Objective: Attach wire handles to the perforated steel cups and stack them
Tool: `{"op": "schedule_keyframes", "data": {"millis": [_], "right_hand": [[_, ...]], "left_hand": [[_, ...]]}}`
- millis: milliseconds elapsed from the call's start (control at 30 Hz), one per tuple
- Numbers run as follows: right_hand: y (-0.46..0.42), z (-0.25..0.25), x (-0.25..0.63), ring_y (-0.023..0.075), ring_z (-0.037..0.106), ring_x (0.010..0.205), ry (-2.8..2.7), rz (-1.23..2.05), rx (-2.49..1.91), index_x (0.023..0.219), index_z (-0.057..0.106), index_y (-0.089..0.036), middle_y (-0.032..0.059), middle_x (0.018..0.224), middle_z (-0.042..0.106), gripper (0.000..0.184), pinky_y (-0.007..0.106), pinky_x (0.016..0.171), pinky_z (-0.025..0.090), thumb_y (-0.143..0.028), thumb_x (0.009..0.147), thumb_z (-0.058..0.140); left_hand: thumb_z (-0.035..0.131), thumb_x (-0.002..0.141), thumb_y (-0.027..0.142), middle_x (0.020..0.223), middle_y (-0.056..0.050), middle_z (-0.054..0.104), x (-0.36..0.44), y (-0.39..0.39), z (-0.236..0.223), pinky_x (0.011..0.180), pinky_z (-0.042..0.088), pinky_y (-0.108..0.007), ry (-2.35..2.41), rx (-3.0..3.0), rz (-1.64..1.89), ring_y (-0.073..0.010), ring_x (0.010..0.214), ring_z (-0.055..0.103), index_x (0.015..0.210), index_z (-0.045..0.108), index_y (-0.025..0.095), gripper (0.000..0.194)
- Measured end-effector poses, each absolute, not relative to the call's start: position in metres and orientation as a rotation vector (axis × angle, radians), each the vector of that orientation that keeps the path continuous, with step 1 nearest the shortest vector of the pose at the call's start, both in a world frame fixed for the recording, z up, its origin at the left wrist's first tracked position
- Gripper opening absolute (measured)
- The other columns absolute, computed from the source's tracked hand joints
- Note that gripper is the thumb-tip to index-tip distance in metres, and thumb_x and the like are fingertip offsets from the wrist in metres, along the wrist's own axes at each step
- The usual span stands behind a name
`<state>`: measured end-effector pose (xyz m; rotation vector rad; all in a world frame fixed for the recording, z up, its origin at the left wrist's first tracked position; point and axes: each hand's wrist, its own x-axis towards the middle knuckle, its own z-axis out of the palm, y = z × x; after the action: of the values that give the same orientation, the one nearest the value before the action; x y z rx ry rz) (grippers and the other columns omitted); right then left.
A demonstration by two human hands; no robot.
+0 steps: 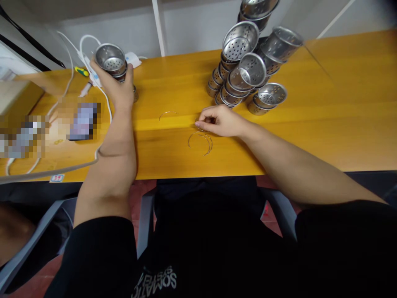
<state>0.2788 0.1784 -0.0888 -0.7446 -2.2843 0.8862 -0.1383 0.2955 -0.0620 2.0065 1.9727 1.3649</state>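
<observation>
At the back left of the table, my left hand is wrapped around a stack of perforated metal cups, gripping it from the near side. The stack's lower part is mostly hidden behind the hand. Farther right, my right hand rests low over the table with thumb and forefinger pinched together; whatever is between them is too small to make out. Thin open wire rings lie just in front of its fingertips. Another curved wire lies between my two hands.
Tall stacks of perforated metal cups stand behind my right hand, some leaning. A shorter stack is beside them. On the left are a phone, white cables, a yellow-green object and a box. Someone's bare limb shows lower left.
</observation>
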Motion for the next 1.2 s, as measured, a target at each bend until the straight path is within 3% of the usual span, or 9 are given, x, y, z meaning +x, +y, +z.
{"op": "schedule_keyframes", "data": {"millis": [100, 167, 267, 367, 467, 633, 767, 933, 1200], "right_hand": [[0.179, -0.089, 0.279, 0.0176, 0.057, 0.074, -2.286, 0.900, -0.746, 0.094, 0.079, -0.022, 0.0014, 0.083, 0.072, 0.060, 0.039, 0.074, 0.042, -0.078, 0.117, 0.082], [0.179, -0.090, 0.280, 0.0177, 0.057, 0.075, -2.293, 0.899, -0.742, 0.095, 0.079, -0.022, 0.0012, 0.083, 0.071, 0.060, 0.039, 0.074, 0.042, -0.078, 0.117, 0.082], [0.179, -0.089, 0.280, 0.0185, 0.058, 0.076, -2.297, 0.903, -0.740, 0.096, 0.079, -0.023, 0.0014, 0.084, 0.072, 0.061, 0.039, 0.075, 0.042, -0.079, 0.118, 0.082], [0.179, -0.088, 0.279, 0.0184, 0.058, 0.075, -2.296, 0.903, -0.738, 0.095, 0.079, -0.023, 0.0011, 0.083, 0.072, 0.060, 0.039, 0.074, 0.042, -0.079, 0.117, 0.082], [0.178, -0.087, 0.279, 0.0184, 0.057, 0.073, -2.302, 0.895, -0.741, 0.094, 0.080, -0.023, 0.0011, 0.081, 0.072, 0.059, 0.039, 0.074, 0.043, -0.078, 0.117, 0.081], [0.178, -0.086, 0.278, 0.0194, 0.058, 0.073, -2.304, 0.901, -0.745, 0.094, 0.078, -0.023, 0.0021, 0.081, 0.072, 0.065, 0.040, 0.074, 0.042, -0.084, 0.117, 0.081], [0.178, -0.086, 0.277, 0.0190, 0.058, 0.073, -2.307, 0.908, -0.740, 0.093, 0.078, -0.023, 0.0025, 0.082, 0.073, 0.065, 0.040, 0.075, 0.042, -0.083, 0.117, 0.081], [0.178, -0.086, 0.277, 0.0189, 0.058, 0.073, -2.311, 0.903, -0.751, 0.094, 0.079, -0.023, 0.0019, 0.081, 0.073, 0.060, 0.039, 0.074, 0.043, -0.078, 0.116, 0.081], [0.180, -0.087, 0.279, 0.0183, 0.058, 0.075, -2.327, 0.920, -0.745, 0.096, 0.079, -0.023, 0.0009, 0.083, 0.072, 0.060, 0.040, 0.075, 0.043, -0.079, 0.118, 0.081]], "left_hand": [[0.032, 0.054, 0.151, 0.153, -0.011, 0.082, -0.120, 0.287, -0.064, 0.157, 0.025, -0.060, 1.886, 1.895, 1.709, -0.0309, 0.200, 0.025, 0.164, 0.056, 0.026, 0.169], [0.051, 0.048, 0.150, 0.173, -0.014, 0.079, -0.099, 0.278, -0.068, 0.159, 0.035, -0.057, 1.731, 1.919, 1.684, -0.0357, 0.184, 0.054, 0.167, 0.056, 0.027, 0.171], [0.063, 0.065, 0.141, 0.154, -0.009, 0.089, -0.068, 0.268, -0.080, 0.142, 0.059, -0.058, 1.594, 1.963, 1.501, -0.0343, 0.148, 0.079, 0.147, 0.066, 0.036, 0.133], [0.078, 0.075, 0.129, 0.147, -0.004, 0.092, -0.054, 0.268, -0.092, 0.134, 0.065, -0.060, 1.609, 1.953, 1.374, -0.0327, 0.141, 0.082, 0.141, 0.068, 0.040, 0.111], [0.080, 0.057, 0.134, 0.142, -0.003, 0.093, -0.057, 0.276, -0.097, 0.134, 0.064, -0.057, 1.639, 1.913, 1.348, -0.0273, 0.141, 0.080, 0.139, 0.066, 0.038, 0.127], [0.059, 0.040, 0.146, 0.142, 0.000, 0.091, -0.072, 0.284, -0.095, 0.127, 0.064, -0.052, 1.653, 1.885, 1.331, -0.0166, 0.132, 0.078, 0.141, 0.058, 0.035, 0.150], [0.058, 0.047, 0.144, 0.139, -0.004, 0.092, -0.075, 0.288, -0.094, 0.125, 0.064, -0.051, 1.685, 1.847, 1.414, -0.0172, 0.127, 0.080, 0.127, 0.059, 0.036, 0.134], [0.072, 0.073, 0.131, 0.137, 0.001, 0.092, -0.070, 0.289, -0.097, 0.129, 0.065, -0.056, 1.666, 1.880, 1.505, -0.0242, 0.133, 0.078, 0.126, 0.060, 0.042, 0.104], [0.083, 0.064, 0.130, 0.127, 0.003, 0.088, -0.071, 0.284, -0.095, 0.128, 0.061, -0.053, 1.641, 1.883, 1.526, -0.0182, 0.138, 0.075, 0.123, 0.058, 0.039, 0.111]]}}
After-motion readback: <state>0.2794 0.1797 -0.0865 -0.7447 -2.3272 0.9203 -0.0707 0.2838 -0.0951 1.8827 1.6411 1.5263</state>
